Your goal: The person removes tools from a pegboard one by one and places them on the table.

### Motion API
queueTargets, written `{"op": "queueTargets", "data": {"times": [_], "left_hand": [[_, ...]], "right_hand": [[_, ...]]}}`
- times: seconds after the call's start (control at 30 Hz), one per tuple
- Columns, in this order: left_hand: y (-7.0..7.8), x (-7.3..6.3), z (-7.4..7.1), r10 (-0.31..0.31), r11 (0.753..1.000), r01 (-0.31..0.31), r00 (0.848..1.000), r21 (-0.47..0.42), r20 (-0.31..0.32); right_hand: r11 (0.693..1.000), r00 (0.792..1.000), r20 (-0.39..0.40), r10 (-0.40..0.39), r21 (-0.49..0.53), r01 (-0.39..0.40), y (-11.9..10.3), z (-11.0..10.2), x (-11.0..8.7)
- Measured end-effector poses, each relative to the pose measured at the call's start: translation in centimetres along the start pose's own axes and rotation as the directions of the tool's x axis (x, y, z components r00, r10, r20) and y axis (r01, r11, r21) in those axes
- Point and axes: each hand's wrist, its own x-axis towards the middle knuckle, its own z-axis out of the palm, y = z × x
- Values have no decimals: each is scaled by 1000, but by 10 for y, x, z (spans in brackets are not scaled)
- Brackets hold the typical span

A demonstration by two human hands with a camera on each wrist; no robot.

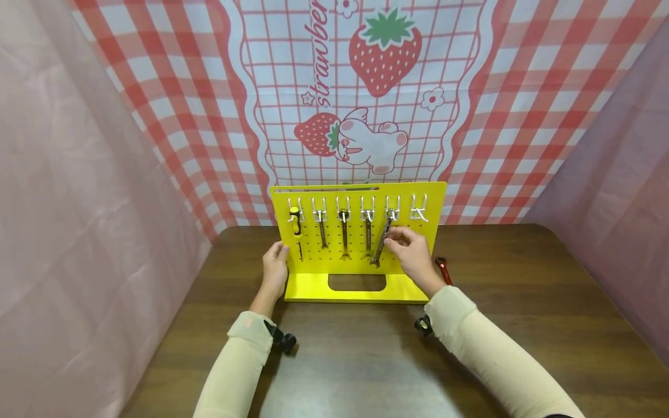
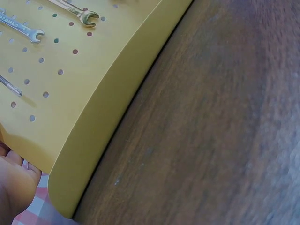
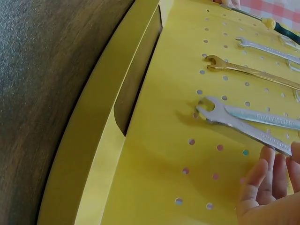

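A yellow pegboard stand [image 1: 355, 284] stands upright on the table. At its left edge my left hand [image 1: 274, 268] grips the board, with fingertips partly behind it in the left wrist view. My right hand [image 1: 413, 255] pinches a silver combination wrench [image 1: 383, 241] by its shaft. That wrench slants down to the left, its upper end at the fifth hook from the left. In the right wrist view, its open jaw [image 3: 213, 111] overlaps the neighbouring silver wrench [image 3: 262, 116]. Further left hang a gold wrench [image 3: 253, 71], a smaller silver wrench [image 3: 267, 48] and a yellow-and-black screwdriver [image 1: 295, 223].
The rightmost white hook [image 1: 418, 210] on the board holds no tool. A red wrench [image 1: 443, 270] lies on the wooden table [image 1: 355, 354], right of the board. Behind stands a strawberry-print checked cloth [image 1: 334, 69]; pale curtains [image 1: 78, 203] flank both sides.
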Motion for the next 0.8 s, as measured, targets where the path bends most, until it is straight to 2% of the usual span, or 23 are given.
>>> {"op": "queueTargets", "data": {"times": [0.33,0.57,0.8], "left_hand": [[1,0,1,20,1000,-20,1000,14,9],[0,-4,-1,-9,1000,9,1000,20,8],[-1,-2,-2,-2,1000,2,1000,30,9]], "right_hand": [[998,999,-10,54,22,-53,0,-5,-1],[996,996,23,90,-1,-90,-1,-6,-9],[997,997,36,73,-37,-72,-8,-10,-11]]}}
